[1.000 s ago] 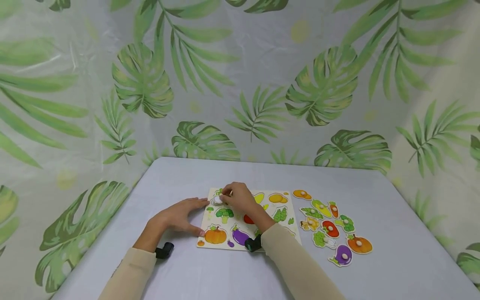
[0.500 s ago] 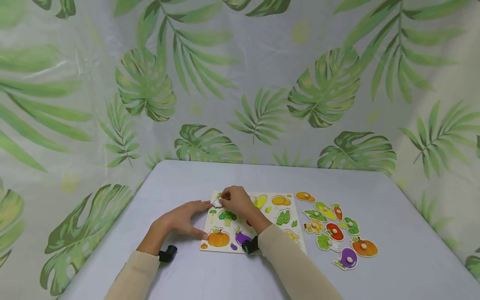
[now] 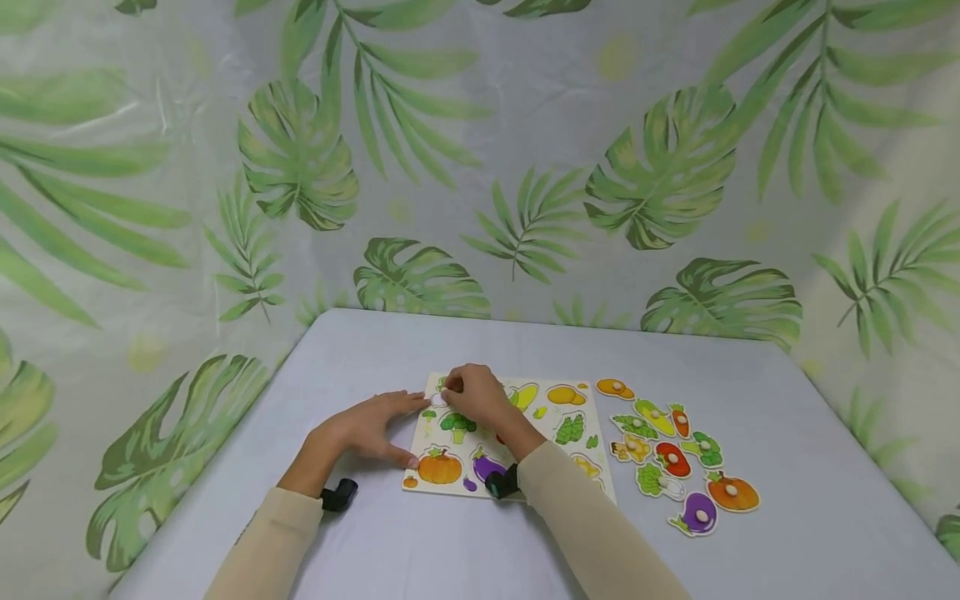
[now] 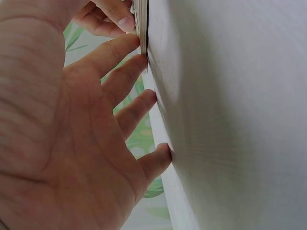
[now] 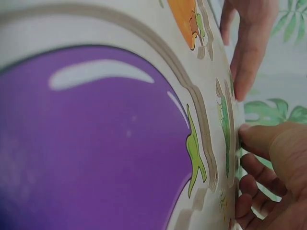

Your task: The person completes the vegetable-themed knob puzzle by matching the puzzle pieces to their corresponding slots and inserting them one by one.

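A vegetable puzzle board (image 3: 588, 410) lies on the table. My right hand (image 3: 482, 398) is bent over its upper left corner, with thumb and fingertips pinching a white radish piece (image 3: 437, 400), mostly covered by the hand. In the right wrist view the fingers of my right hand (image 5: 283, 158) touch the board's far side, beyond a large printed eggplant (image 5: 96, 143). My left hand (image 3: 371, 425) is spread along the board's left edge, thumb at the lower corner, fingertips higher up. The left wrist view shows the left hand (image 4: 91, 129) with fingers stretched out, touching the board's edge and tabletop.
Loose knobbed pieces lie right of the board, among them a pumpkin (image 3: 732, 492), an eggplant (image 3: 699, 513), a tomato (image 3: 672, 460), a broccoli (image 3: 705, 450) and a carrot (image 3: 679, 421). A leaf-patterned curtain (image 3: 540, 150) hangs behind the white table (image 3: 360, 350).
The white radish piece, slightly tilted a second ago, now lies flatter on the board under my right hand. My left hand stays at the edge. The head view has shifted slightly.
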`<state>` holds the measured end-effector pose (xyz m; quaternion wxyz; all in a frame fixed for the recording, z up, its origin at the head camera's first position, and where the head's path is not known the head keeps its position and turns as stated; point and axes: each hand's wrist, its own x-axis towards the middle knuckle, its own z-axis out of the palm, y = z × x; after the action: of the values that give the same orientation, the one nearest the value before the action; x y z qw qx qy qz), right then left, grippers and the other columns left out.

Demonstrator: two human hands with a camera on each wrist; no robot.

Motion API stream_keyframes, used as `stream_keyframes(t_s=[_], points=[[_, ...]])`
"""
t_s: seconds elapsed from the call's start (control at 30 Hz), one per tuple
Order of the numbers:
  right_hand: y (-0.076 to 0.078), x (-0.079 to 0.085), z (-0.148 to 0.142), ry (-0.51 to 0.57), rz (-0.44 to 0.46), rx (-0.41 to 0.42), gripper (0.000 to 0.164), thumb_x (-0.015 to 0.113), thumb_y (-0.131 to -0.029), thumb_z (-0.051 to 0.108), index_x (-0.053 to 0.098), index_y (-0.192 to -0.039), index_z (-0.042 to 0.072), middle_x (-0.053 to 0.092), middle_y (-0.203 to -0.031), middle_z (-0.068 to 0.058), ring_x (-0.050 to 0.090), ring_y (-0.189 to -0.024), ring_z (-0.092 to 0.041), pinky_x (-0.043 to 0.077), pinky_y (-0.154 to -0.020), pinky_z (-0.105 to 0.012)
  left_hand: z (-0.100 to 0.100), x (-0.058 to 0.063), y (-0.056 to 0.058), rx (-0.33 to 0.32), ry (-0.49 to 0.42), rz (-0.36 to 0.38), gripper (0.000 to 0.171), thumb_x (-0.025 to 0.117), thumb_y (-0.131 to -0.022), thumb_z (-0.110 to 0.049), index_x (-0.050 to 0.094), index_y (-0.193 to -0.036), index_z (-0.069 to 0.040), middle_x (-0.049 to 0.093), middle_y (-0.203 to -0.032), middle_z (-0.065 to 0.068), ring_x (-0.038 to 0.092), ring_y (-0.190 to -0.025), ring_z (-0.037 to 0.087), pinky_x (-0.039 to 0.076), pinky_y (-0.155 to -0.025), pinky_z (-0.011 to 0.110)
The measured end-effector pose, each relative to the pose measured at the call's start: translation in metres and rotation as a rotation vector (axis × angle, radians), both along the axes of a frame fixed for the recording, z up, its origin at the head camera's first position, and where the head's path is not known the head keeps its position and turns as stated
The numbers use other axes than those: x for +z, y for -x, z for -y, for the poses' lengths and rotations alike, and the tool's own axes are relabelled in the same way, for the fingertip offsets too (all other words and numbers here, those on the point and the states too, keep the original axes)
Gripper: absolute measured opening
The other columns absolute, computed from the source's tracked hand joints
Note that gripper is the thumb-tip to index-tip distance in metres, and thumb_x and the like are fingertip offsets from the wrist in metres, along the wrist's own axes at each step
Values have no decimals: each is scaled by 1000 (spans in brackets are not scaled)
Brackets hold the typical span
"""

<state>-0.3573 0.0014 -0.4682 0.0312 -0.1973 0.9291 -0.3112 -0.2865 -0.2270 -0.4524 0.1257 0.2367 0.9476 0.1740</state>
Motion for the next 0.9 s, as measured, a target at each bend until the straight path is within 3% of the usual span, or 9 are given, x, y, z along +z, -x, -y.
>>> stream_keyframes(t_s=[0.5,0.9], points=[[-4,3,-7,56,30,11,25,73,-97,30,73,-116,14,66,-96,1,59,-87,-16,56,-81,-29,-2,2,-1,2,-19,13,102,84,-76,-61,40,-160,-22,33,-169,8,25,-157,40,22,-124,67],[-11,15,-27,42,-50,46,22,71,-98,23,75,-116,10,68,-102,-4,61,-87,-16,56,-77,-31,-2,3,-2,-4,-9,3,101,83,-76,-60,42,-159,-21,34,-168,6,25,-157,40,20,-124,68]])
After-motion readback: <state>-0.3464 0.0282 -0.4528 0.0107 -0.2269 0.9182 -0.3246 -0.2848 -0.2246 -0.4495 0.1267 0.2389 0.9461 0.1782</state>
